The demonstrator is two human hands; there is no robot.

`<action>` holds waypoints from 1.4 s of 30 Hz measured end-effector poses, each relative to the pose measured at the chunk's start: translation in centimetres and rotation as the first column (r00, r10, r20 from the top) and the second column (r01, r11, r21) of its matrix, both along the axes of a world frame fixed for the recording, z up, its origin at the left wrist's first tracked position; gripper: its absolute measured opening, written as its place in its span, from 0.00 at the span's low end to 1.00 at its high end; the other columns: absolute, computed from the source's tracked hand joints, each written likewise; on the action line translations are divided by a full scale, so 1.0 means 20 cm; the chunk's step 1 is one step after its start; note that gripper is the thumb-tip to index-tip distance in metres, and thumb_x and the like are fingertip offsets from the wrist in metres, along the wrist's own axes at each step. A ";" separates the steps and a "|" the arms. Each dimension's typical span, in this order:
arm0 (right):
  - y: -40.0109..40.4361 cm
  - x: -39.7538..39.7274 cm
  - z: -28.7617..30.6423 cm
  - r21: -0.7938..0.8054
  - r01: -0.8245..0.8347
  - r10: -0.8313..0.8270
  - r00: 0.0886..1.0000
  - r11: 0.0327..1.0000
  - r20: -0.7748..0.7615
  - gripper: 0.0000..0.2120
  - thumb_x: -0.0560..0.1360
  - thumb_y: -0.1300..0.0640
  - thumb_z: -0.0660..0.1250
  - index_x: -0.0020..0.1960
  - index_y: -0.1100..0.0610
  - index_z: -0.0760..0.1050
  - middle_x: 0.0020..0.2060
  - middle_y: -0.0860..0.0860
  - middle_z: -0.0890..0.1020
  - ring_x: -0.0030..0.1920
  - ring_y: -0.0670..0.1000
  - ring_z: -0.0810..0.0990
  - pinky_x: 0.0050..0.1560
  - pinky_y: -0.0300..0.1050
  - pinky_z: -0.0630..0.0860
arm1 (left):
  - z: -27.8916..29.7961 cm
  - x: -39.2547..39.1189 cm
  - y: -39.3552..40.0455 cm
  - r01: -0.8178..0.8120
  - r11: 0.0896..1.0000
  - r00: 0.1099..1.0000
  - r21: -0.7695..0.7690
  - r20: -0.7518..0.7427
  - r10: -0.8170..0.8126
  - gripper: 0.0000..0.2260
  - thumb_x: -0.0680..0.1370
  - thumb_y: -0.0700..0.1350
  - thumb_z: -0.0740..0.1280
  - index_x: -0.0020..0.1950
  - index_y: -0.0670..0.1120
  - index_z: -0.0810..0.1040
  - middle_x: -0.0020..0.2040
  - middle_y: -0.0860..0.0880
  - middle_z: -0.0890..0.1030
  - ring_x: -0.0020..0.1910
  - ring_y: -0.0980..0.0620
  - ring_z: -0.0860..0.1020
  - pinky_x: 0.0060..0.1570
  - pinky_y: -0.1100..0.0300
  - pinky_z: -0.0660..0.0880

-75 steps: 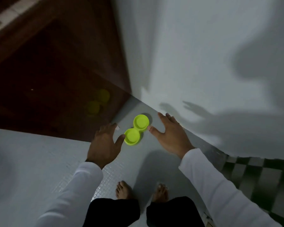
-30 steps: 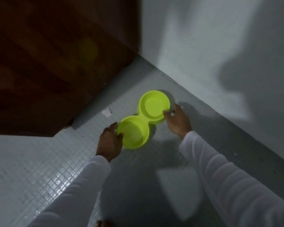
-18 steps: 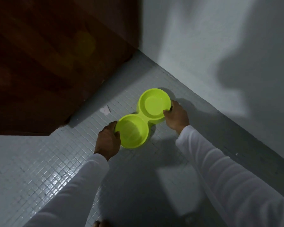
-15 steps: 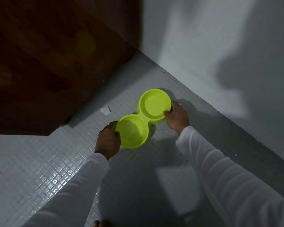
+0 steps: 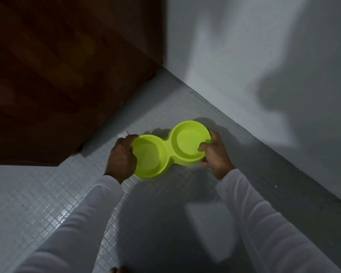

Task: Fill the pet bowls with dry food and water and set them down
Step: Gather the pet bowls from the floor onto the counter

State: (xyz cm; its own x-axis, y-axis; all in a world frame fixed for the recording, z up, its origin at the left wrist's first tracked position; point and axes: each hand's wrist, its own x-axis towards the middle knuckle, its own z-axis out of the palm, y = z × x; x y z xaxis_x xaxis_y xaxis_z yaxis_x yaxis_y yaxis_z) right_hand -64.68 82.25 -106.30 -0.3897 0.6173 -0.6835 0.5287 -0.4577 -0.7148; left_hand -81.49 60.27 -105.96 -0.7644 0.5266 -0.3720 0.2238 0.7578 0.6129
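Note:
A lime-green double pet bowl [image 5: 166, 149] is in both my hands, low over the tiled floor in a corner. My left hand [image 5: 122, 157] grips the rim of the near-left bowl. My right hand [image 5: 215, 152] grips the rim of the far-right bowl, thumb over its inner edge. Both bowls look empty inside. The bowl appears raised, with its shadow on the floor behind it. I wear long white sleeves.
A dark wooden door [image 5: 63, 75] stands to the left, close to the bowl. A pale wall [image 5: 264, 66] runs along the right and meets the small-tiled floor [image 5: 47, 198]. A small scrap lies on the floor by my left hand.
Both hands have tightened on the bowl's rims and the double bowl has come up off the floor toward me.

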 end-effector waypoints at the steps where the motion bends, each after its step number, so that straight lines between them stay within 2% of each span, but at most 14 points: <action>1: -0.01 0.02 0.00 0.011 0.041 -0.041 0.999 0.999 -0.010 0.26 0.62 0.49 0.71 0.59 0.37 0.73 0.60 0.51 0.79 0.57 0.57 0.80 0.51 0.71 0.80 | 0.00 -0.01 0.00 0.009 1.000 1.000 0.017 -0.003 -0.009 0.20 0.81 0.39 0.57 0.72 0.45 0.75 0.62 0.36 0.77 0.61 0.34 0.76 0.59 0.53 0.69; 3: -0.01 0.05 -0.03 0.087 0.071 -0.070 0.997 0.994 -0.015 0.22 0.63 0.31 0.72 0.54 0.35 0.73 0.58 0.50 0.80 0.57 0.56 0.81 0.54 0.70 0.80 | -0.01 -0.02 0.00 0.032 0.998 0.999 0.052 -0.012 -0.032 0.23 0.79 0.43 0.54 0.72 0.45 0.76 0.62 0.37 0.77 0.61 0.35 0.76 0.61 0.53 0.68; 5: -0.03 0.08 -0.05 0.151 0.080 -0.078 0.997 0.985 -0.019 0.25 0.65 0.23 0.65 0.56 0.35 0.73 0.58 0.46 0.81 0.59 0.53 0.81 0.59 0.68 0.78 | -0.01 -0.02 0.00 0.049 0.995 0.999 0.087 -0.025 -0.047 0.20 0.83 0.41 0.55 0.72 0.45 0.76 0.61 0.38 0.77 0.61 0.37 0.76 0.62 0.54 0.68; 7: -0.05 0.11 -0.05 0.178 0.094 -0.084 0.994 0.980 -0.063 0.23 0.70 0.24 0.61 0.60 0.33 0.75 0.62 0.44 0.81 0.62 0.50 0.80 0.62 0.65 0.78 | -0.01 -0.01 -0.01 0.073 0.986 0.997 0.149 -0.040 -0.067 0.18 0.86 0.38 0.56 0.73 0.46 0.76 0.60 0.41 0.77 0.60 0.42 0.75 0.64 0.59 0.67; 9: -0.07 0.13 -0.04 0.187 0.147 -0.125 0.984 0.971 -0.128 0.14 0.77 0.31 0.60 0.58 0.33 0.77 0.59 0.41 0.82 0.60 0.48 0.81 0.62 0.60 0.78 | -0.01 -0.01 0.00 0.072 0.974 0.997 0.214 -0.024 -0.068 0.17 0.86 0.38 0.58 0.74 0.47 0.75 0.60 0.45 0.76 0.61 0.48 0.74 0.65 0.69 0.65; 10: -0.08 0.14 -0.04 0.201 0.177 -0.150 0.978 0.963 -0.144 0.11 0.81 0.36 0.60 0.57 0.35 0.78 0.57 0.40 0.82 0.58 0.46 0.81 0.61 0.57 0.79 | 0.01 -0.01 0.01 0.034 0.969 0.999 0.245 0.012 -0.038 0.17 0.86 0.40 0.59 0.75 0.47 0.74 0.63 0.46 0.77 0.63 0.50 0.74 0.66 0.69 0.64; 12: -0.10 0.15 -0.04 0.233 0.230 -0.197 0.968 0.945 -0.155 0.09 0.84 0.43 0.58 0.57 0.38 0.77 0.55 0.40 0.81 0.55 0.44 0.80 0.59 0.50 0.78 | 0.04 0.02 0.04 -0.180 0.940 0.974 0.289 0.184 0.130 0.18 0.86 0.45 0.61 0.77 0.48 0.72 0.66 0.50 0.76 0.66 0.53 0.73 0.67 0.61 0.67; 15: -0.12 0.16 -0.04 0.256 0.266 -0.234 0.961 0.929 -0.148 0.09 0.84 0.43 0.57 0.58 0.39 0.76 0.58 0.46 0.81 0.59 0.51 0.80 0.59 0.49 0.77 | 0.10 0.10 0.07 -0.547 0.784 0.782 0.294 0.513 0.354 0.18 0.85 0.54 0.61 0.75 0.54 0.73 0.69 0.54 0.76 0.65 0.50 0.76 0.63 0.49 0.76; 18: -0.13 0.16 -0.03 0.281 0.281 -0.254 0.959 0.918 -0.129 0.10 0.85 0.44 0.57 0.61 0.42 0.74 0.59 0.49 0.80 0.60 0.53 0.78 0.62 0.50 0.75 | 0.10 0.16 0.05 -0.686 0.681 0.633 0.257 0.672 0.384 0.21 0.83 0.63 0.59 0.73 0.58 0.75 0.68 0.53 0.80 0.63 0.46 0.80 0.53 0.47 0.81; 22: -0.13 0.16 0.00 0.286 0.289 -0.255 0.955 0.914 -0.150 0.12 0.85 0.45 0.57 0.63 0.45 0.75 0.59 0.49 0.79 0.58 0.51 0.78 0.58 0.46 0.74 | 0.12 0.20 0.07 -0.719 0.637 0.620 0.277 0.671 0.407 0.21 0.83 0.62 0.59 0.73 0.58 0.76 0.66 0.51 0.82 0.63 0.44 0.81 0.54 0.43 0.82; 28: -0.12 0.16 0.06 0.294 0.314 -0.267 0.945 0.903 -0.189 0.11 0.85 0.46 0.57 0.62 0.45 0.76 0.59 0.49 0.80 0.57 0.51 0.78 0.57 0.44 0.73 | 0.19 0.21 0.11 -0.711 0.610 0.666 0.350 0.615 0.423 0.18 0.85 0.57 0.60 0.72 0.54 0.78 0.67 0.49 0.82 0.66 0.43 0.80 0.61 0.35 0.78; 33: -0.09 0.16 0.17 0.302 0.329 -0.274 0.938 0.894 -0.211 0.12 0.85 0.47 0.57 0.63 0.48 0.76 0.58 0.50 0.81 0.56 0.50 0.79 0.55 0.41 0.73 | 0.31 0.21 0.15 -0.721 0.574 0.667 0.388 0.611 0.425 0.29 0.75 0.64 0.64 0.70 0.49 0.79 0.65 0.46 0.83 0.65 0.42 0.80 0.63 0.34 0.77; 36: -0.08 0.17 0.28 0.306 0.332 -0.278 0.938 0.892 -0.209 0.15 0.85 0.47 0.56 0.64 0.51 0.77 0.57 0.50 0.81 0.55 0.49 0.79 0.51 0.38 0.74 | 0.40 0.22 0.17 -0.720 0.577 0.667 0.385 0.611 0.426 0.22 0.82 0.60 0.62 0.69 0.49 0.80 0.62 0.45 0.84 0.63 0.40 0.81 0.59 0.35 0.79; 42: -0.08 0.23 0.60 0.324 0.344 -0.297 0.937 0.881 -0.187 0.15 0.85 0.46 0.57 0.61 0.53 0.77 0.55 0.50 0.82 0.56 0.51 0.79 0.59 0.46 0.75 | 0.71 0.25 0.18 -0.706 0.608 0.674 0.364 0.610 0.417 0.17 0.85 0.57 0.60 0.66 0.51 0.81 0.61 0.47 0.84 0.63 0.42 0.81 0.59 0.42 0.80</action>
State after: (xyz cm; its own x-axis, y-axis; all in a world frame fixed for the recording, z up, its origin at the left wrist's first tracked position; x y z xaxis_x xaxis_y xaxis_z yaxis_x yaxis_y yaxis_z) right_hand -60.08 80.58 -94.27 -0.1994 0.9111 -0.3609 0.2890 -0.2972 -0.9100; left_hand -76.42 63.95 -91.84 -0.8052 0.2523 -0.5367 -0.5185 0.1399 0.8436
